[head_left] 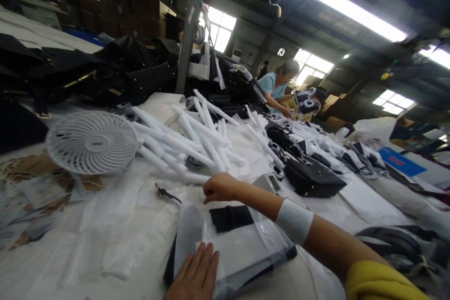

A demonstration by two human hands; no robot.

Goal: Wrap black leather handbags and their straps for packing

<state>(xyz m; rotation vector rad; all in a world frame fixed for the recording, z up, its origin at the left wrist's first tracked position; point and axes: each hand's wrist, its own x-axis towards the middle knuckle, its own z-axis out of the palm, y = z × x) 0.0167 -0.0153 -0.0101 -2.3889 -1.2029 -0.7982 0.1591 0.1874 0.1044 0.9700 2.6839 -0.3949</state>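
Observation:
In front of me lies a dark bag with a white sheet [242, 249] over it and clear plastic around it. A folded black piece [232, 218], perhaps a strap, shows on top of the white sheet. My left hand [197, 273] rests flat on the near left part of this bundle, fingers stretched out. Over its far edge is my right hand [220, 188], fingers curled together; whatever they hold, if anything, is hidden. A white band wraps my right forearm. Beside the bundle's far left corner lies a dark cord-like piece with a metal clip [165, 192].
A grey fan [93, 143] stands at the left, near paper scraps [35, 187]. White wrapped tubes [200, 136] are heaped beyond my hands. Black bags [137, 72] pile up at the back left, and another black bag [312, 178] sits to the right. Two people work farther back.

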